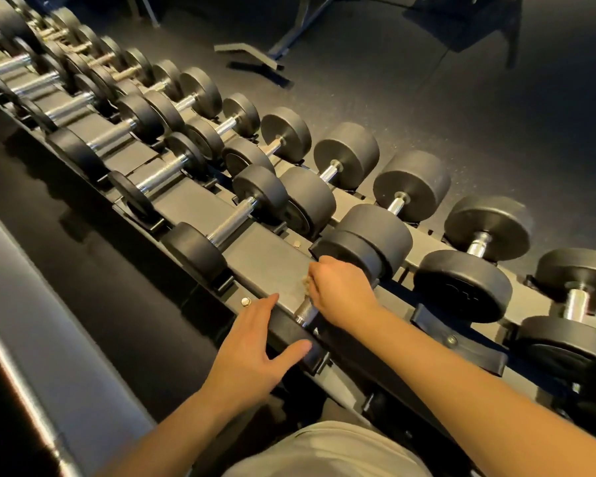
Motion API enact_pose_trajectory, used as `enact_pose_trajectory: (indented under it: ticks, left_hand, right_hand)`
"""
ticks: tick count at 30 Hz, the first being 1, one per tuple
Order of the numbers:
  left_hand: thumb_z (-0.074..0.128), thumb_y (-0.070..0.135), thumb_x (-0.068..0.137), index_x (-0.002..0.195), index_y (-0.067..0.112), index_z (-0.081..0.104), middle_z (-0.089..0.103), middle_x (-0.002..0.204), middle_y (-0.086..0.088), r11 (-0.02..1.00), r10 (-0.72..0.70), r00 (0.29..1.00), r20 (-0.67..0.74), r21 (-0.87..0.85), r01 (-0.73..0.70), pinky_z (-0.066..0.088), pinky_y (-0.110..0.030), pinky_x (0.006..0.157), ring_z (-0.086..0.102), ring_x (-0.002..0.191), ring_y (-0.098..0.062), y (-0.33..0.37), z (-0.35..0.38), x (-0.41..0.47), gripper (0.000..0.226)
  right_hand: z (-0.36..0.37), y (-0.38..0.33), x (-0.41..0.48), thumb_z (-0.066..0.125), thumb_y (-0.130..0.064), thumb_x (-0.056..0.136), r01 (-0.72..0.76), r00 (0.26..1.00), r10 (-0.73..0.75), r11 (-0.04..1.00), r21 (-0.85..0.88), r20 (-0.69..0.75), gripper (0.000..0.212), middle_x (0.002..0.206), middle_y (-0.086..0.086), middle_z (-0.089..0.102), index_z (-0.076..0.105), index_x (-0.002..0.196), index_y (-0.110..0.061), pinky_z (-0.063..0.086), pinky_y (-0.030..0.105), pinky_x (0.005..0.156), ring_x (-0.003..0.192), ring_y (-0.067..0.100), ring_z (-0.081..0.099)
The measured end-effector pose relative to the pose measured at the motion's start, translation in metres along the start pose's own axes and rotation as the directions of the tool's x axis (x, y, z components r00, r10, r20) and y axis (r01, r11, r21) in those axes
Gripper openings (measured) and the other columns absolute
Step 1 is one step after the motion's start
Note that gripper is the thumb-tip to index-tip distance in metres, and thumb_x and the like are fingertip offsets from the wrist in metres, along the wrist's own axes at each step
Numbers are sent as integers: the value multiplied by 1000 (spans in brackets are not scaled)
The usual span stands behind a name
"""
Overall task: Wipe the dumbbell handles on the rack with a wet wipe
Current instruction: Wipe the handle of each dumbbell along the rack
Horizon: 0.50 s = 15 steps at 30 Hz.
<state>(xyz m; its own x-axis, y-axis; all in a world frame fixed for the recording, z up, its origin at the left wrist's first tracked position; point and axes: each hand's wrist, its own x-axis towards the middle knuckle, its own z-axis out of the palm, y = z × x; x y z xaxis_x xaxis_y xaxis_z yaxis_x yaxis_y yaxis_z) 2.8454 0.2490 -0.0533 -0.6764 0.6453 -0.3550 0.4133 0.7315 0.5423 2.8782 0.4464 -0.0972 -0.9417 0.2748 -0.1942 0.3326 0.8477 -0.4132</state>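
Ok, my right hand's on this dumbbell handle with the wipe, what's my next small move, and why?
Probably slide the right hand down the handle toward you: the wipe shows only under that hand, and the knurled end nearest you lies bare. The left hand rests just beside it.

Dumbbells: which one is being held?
The dumbbell closest to the person: the right hand grips its handle, the left hand rests on its near head. Other dumbbells are untouched.

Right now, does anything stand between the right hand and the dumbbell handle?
Only the wet wipe itself: the right hand grips the handle through it. The left hand rests on the near head, aside.
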Motion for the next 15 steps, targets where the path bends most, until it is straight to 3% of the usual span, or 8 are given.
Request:
enact_pose_trajectory:
  ticks: [2, 5, 7, 11, 13, 15]
  left_hand:
    - [66, 72, 82, 154, 38, 31, 42, 149, 18, 992, -39, 999, 3, -117, 39, 36, -31, 116, 36, 131, 5, -7, -1, 1, 87]
    - [66, 82, 65, 150, 39, 36, 49, 142, 18, 972, -112, 994, -4, -207, 109, 44, -38, 112, 47, 130, -4, -9, 0, 2, 100]
    - [68, 82, 60, 145, 40, 38, 51, 135, 19, 972, -126, 992, -8, -200, 122, 48, -35, 106, 50, 124, -6, -6, 3, 0, 99]
    - [72, 79, 60, 139, 38, 41, 49, 126, 21, 987, -82, 996, -35, -139, 76, 51, -29, 99, 51, 117, -4, -3, 3, -2, 94]
    - [77, 74, 64, 140, 37, 40, 45, 125, 22, 991, -63, 997, -34, -117, 59, 49, -26, 99, 48, 117, -4, -1, 4, -2, 93]
    - [80, 71, 66, 139, 37, 38, 42, 124, 22, 997, -38, 999, -39, -65, 35, 46, -22, 97, 45, 117, -2, 2, 6, -2, 91]
  right_hand:
    - [-1, -14, 1, 52, -21, 101, 136, 981, -129, 990, -33, 145, 17, 106, 9, 61, 65, 104, -11, 48, 40, 73, 94, 31, 63]
    - [-15, -21, 6, 57, -20, 97, 271, 883, -319, 945, 182, 345, 13, 88, 2, 61, 66, 89, -14, 50, 41, 73, 83, 26, 58]
    - [-24, -17, 19, 61, -24, 95, 279, 862, -317, 948, 151, 397, 14, 80, -3, 60, 71, 90, -16, 50, 36, 71, 80, 22, 59]
    - [-34, -9, 38, 70, -31, 92, 290, 922, -174, 903, -319, 346, 23, 86, 5, 61, 66, 102, -12, 60, 42, 80, 86, 28, 68]
    - [-35, -11, 39, 68, -29, 93, 281, 907, -152, 913, -296, 392, 26, 92, 8, 66, 66, 108, -8, 60, 43, 83, 88, 28, 68]
    - [-34, -18, 37, 64, -22, 94, 307, 832, -200, 943, -129, 518, 19, 93, 9, 70, 70, 104, -7, 59, 43, 83, 87, 28, 67]
